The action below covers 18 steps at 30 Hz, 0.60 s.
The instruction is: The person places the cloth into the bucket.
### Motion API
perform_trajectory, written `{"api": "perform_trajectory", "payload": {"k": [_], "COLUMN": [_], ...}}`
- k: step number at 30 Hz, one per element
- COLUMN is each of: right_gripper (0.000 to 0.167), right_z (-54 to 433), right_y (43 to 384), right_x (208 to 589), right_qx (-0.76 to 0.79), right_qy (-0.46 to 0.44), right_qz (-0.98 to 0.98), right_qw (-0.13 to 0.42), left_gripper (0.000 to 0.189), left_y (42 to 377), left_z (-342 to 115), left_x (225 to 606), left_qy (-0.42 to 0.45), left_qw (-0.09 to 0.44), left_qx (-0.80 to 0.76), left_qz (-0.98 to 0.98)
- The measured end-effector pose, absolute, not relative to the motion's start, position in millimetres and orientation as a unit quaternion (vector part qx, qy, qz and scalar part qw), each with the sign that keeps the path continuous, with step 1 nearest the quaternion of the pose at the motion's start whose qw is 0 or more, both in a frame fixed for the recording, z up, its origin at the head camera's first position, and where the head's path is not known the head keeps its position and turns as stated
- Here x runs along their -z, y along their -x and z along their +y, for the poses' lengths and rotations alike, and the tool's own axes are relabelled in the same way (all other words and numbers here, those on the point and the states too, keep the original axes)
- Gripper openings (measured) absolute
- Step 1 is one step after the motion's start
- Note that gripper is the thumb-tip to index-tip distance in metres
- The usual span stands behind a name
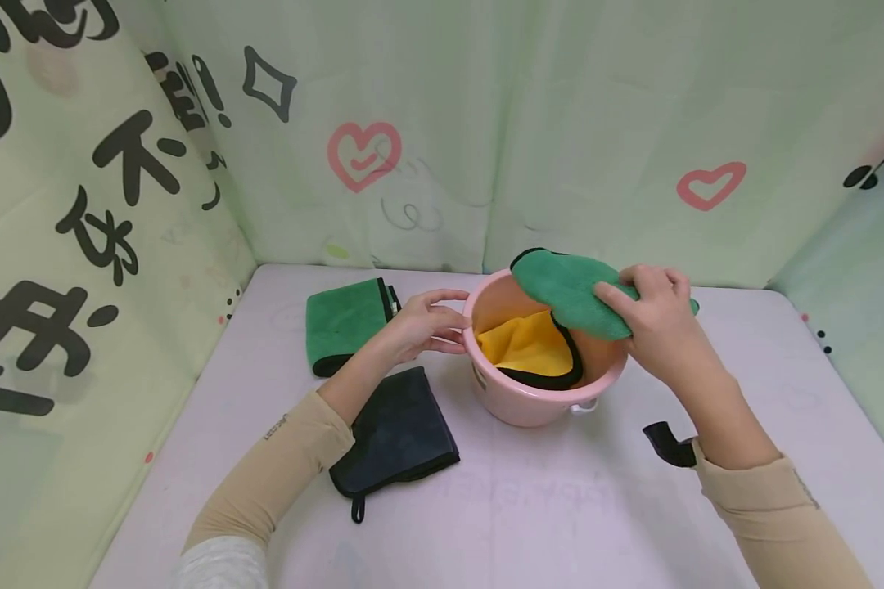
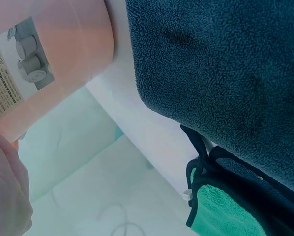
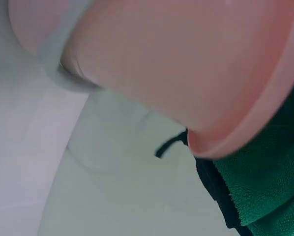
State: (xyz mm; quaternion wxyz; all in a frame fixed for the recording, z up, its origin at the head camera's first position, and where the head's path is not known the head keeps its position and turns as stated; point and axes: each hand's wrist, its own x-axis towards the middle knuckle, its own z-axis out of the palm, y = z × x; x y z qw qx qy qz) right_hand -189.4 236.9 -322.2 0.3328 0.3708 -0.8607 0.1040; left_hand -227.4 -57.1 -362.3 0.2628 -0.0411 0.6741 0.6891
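A green cloth [image 1: 570,290] with black edging is pinched in my right hand [image 1: 659,323], over the right side of a pink bucket [image 1: 519,405]. In the right wrist view the green cloth [image 3: 265,191] hangs by the bucket rim [image 3: 255,130]; the hand is out of that view. Inside the bucket lies a yellow cloth [image 1: 526,343] with a black border, partly covered by the green one. My left hand [image 1: 423,327] touches the bucket's left rim with spread fingers. The left wrist view shows part of this hand [image 2: 7,191] beside the bucket's labelled wall [image 2: 83,39].
Left of the bucket, a folded green cloth [image 1: 346,319] lies on the pale table [image 1: 530,515]. Nearer me is a folded dark navy cloth [image 1: 398,433] with a hanging loop. A printed curtain [image 1: 560,164] rises behind the table. A white handle part [image 1: 584,407] sits on the bucket's front.
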Motion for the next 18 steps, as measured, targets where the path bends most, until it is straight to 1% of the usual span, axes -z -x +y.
{"api": "perform_trajectory", "payload": {"k": [4,9,18], "right_gripper": [0.057,0.063,0.060], "right_z": [227,217,203], "right_y": [187,187,189], "right_x": [328,333,338], "right_qx": [-0.101,-0.078,-0.018], "right_qy": [-0.395,-0.427,-0.442], "right_qz": [-0.865,-0.868,-0.882], "right_qw": [0.291,0.242,0.162], "left_gripper": [0.046,0.045,0.047], "left_y": [227,227,227], "left_z": [-57,-57,-58], "left_x": [363,363,362], "left_qy": [0.037,0.038,0.032], "left_qw": [0.264,0.263,0.264], "left_qx": [-0.693,-0.693,-0.700], "left_qz": [0.670,0.670,0.663]}}
